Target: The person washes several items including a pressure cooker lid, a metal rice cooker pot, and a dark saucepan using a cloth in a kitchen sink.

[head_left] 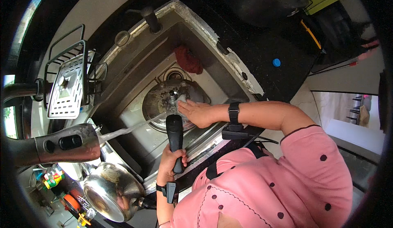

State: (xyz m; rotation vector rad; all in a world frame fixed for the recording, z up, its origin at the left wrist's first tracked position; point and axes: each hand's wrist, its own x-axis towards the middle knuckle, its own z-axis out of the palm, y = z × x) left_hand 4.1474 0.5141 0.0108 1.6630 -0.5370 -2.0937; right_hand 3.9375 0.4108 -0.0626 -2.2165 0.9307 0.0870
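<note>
Under our right hand (200, 112), in the sink (208, 50), we see a round metal piece of cookware (153, 101), dark-stained and wet, with a small knob-like fitting (172, 95) at its middle, just beyond our fingertips. That right hand lies palm down, its fingers stretched out and side by side, the tips against the metal; something whitish shows by them, though we cannot tell whether it is foam or a scrubber.

Nearer our body, our left hand (172, 160) is curled around a long black handle (175, 134), which points away from us and overlaps the near edge of the cookware; we cannot tell how the two join. To the left of both hands, a metal faucet (67, 144) sends a stream of water (131, 127) across to the cookware.

Beyond the right hand, a dark red cloth (188, 59) lies beside the drain (174, 73). Farther off to the right of our hands, a blue cap (276, 62) rests on the black bench (262, 39). To the left of our left hand and nearer us sits a shiny pan (108, 191); beyond the faucet stands a black wire rack (84, 50) with a slotted tray (65, 89).
</note>
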